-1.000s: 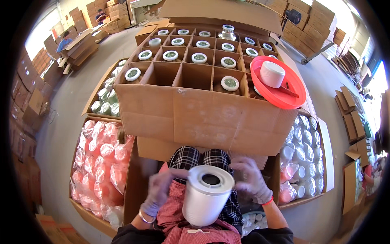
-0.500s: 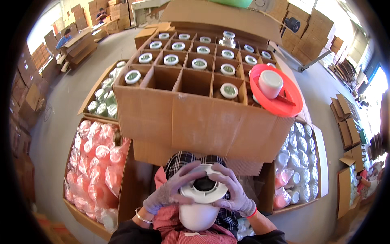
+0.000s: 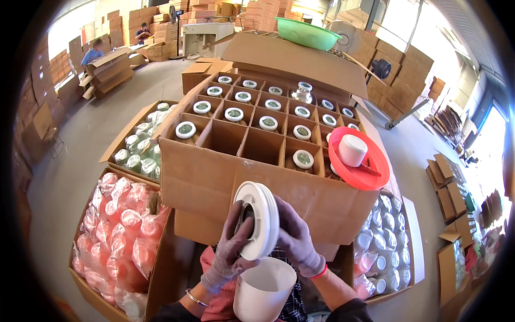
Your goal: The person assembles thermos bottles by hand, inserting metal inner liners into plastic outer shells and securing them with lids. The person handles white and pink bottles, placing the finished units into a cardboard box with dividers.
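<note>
We hold the lid (image 3: 257, 220) on edge between both gloved hands, just above the open white jar (image 3: 264, 290) that stands in our lap. Half a second ago the lid sat on the jar under our palms; now it is off and tilted upright, so the jar is open. Our left hand (image 3: 232, 247) curls around the lid's near rim; our right hand (image 3: 296, 241) presses its far face.

Beyond the lid stands the divided carton (image 3: 214, 182): about seventeen capped jars fill its cells, and three near cells are empty. One red plate (image 3: 358, 161) with one white jar rests on the carton's right corner.
</note>
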### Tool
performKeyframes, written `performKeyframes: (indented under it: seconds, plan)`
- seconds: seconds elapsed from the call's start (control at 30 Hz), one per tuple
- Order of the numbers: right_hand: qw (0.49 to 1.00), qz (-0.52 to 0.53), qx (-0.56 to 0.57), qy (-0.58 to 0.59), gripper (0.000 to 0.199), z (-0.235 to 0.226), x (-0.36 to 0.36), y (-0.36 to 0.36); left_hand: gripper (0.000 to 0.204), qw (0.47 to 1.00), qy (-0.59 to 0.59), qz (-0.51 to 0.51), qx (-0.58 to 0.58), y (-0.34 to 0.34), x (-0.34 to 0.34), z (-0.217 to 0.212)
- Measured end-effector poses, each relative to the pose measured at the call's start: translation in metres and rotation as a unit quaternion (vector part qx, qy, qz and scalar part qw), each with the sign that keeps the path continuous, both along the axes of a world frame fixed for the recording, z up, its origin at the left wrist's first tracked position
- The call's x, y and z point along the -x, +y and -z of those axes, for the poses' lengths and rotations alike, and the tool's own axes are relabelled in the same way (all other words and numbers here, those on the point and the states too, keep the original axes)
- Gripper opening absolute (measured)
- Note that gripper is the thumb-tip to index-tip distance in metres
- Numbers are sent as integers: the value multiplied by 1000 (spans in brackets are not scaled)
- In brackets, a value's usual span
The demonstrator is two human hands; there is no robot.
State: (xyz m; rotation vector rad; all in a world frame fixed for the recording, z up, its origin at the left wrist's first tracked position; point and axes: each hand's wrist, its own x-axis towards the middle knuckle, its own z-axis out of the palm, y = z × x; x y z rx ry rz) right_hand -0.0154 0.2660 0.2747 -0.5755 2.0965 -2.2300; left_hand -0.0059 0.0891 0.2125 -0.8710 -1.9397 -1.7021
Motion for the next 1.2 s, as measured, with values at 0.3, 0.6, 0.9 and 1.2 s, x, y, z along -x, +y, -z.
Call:
performKeyframes:
  seconds: [0.3,0.6,0.9,1.2]
  plan:
    - [760,290,-471,341,48,-56,155,32,55,959,-138,196,154,6,-2,53]
    - [748,-2,-486,452,48,-37,263,-159,25,973,-208,91,48,15,8,58]
    - [838,-11,-409,360,49,-17,292,-185,30,927,-285,-20,-244,-41,24,42]
    - [767,80,-306,558,65,-123,125,-73,55,752,-311,181,-552,-70,81,-15]
